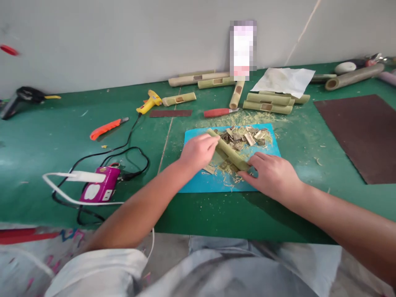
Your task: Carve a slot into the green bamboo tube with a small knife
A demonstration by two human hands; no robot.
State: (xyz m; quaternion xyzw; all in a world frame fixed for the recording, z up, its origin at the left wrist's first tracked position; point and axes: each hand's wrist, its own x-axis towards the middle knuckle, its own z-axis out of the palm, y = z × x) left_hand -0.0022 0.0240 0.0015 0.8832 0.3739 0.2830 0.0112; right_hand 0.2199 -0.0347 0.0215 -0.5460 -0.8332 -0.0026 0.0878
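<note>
A green bamboo tube (231,152) slants across a blue sheet (192,181), held between my two hands. My left hand (199,152) grips its upper end with closed fingers. At the lower end my right hand (272,171) has its fingers and thumb closed round the tube. Bamboo chips (250,138) and fine shavings lie on the sheet behind and under the tube. A red-handled knife (218,112) rests just beyond the sheet, its blade pointing right.
Several cut bamboo tubes (269,107) lie along the back, near white paper (283,80). On the left are a yellow glue gun (149,102), an orange utility knife (107,128) and a purple power block (102,187) with cords. A brown sheet (360,136) covers the right side.
</note>
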